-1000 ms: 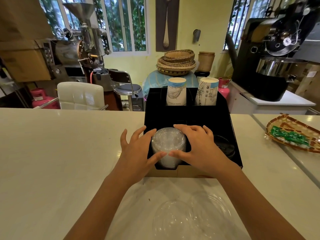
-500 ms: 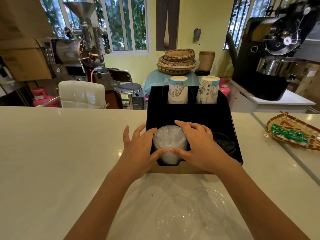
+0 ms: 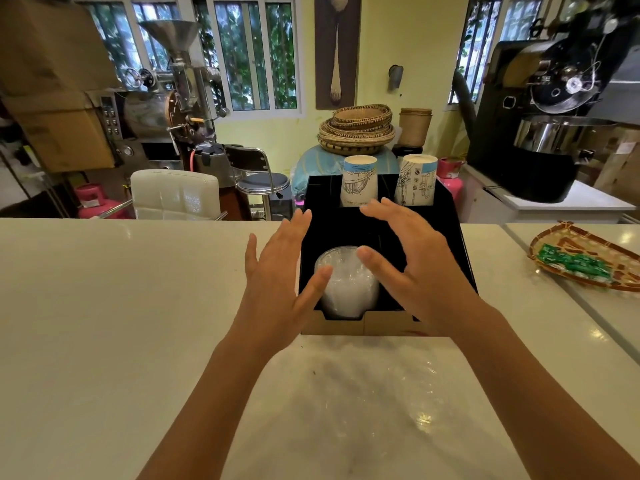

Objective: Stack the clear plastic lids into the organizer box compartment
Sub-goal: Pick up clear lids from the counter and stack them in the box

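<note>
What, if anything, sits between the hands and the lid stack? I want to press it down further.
Nothing visible: the left hand and right hand flank the stack of clear lids in the organizer box, open.

The left hand (image 3: 277, 282) and right hand (image 3: 420, 271) are bare, with no rings, watch or gloves. Both forearms are uncovered to the frame's edge; no sleeve shows. Fingernails are short and unpainted.

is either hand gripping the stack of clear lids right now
No, both the left hand and right hand are spread open, flanking the lid stack standing in the organizer box.
</note>
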